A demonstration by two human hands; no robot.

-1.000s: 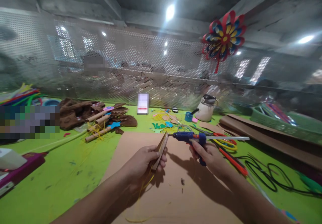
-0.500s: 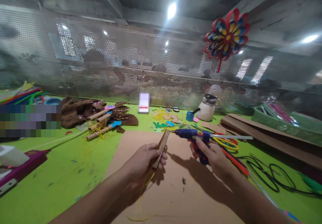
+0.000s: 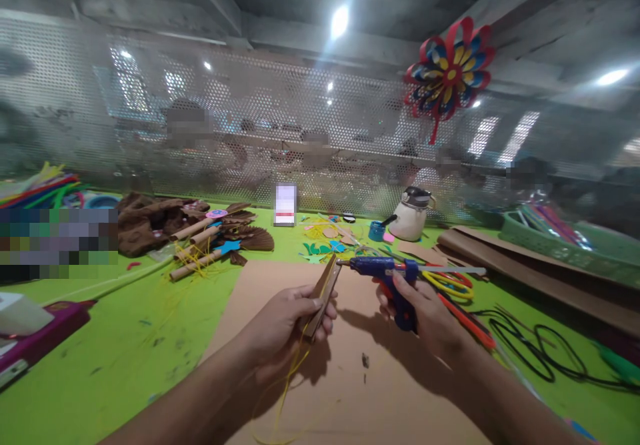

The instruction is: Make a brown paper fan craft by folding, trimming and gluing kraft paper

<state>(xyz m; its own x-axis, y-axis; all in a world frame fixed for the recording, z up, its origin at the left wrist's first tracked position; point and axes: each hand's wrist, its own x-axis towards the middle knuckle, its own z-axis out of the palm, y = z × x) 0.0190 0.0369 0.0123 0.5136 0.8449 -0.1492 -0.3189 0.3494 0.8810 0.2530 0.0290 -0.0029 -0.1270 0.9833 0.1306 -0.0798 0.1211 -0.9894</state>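
My left hand [image 3: 295, 315] is closed around a narrow folded strip of brown paper [image 3: 323, 301], tilted up and to the right. Yellow string [image 3: 284, 391] hangs from the strip's lower end and trails onto a brown paper sheet [image 3: 345, 391]. In my right hand [image 3: 425, 311] is a blue glue gun [image 3: 375, 266], gripped by its handle, with a clear glue stick [image 3: 453, 270] jutting from its back. The gun's nozzle points left and meets, or nearly meets, the strip's upper end. Whether glue is coming out is too small to tell.
Brown paper rolls with yellow string [image 3: 200, 255] lie at the left, near a purple power strip [image 3: 45, 341]. Behind the sheet are green paper cutouts [image 3: 317, 250]. A black cord [image 3: 523, 341] and a green basket [image 3: 575, 248] are at the right, with a white jug [image 3: 407, 218] farther back.
The folded strip has shifted slightly right and turned a little in my left hand. The glue gun's nozzle stays at its upper end, while the glue stick's tail sits farther left.
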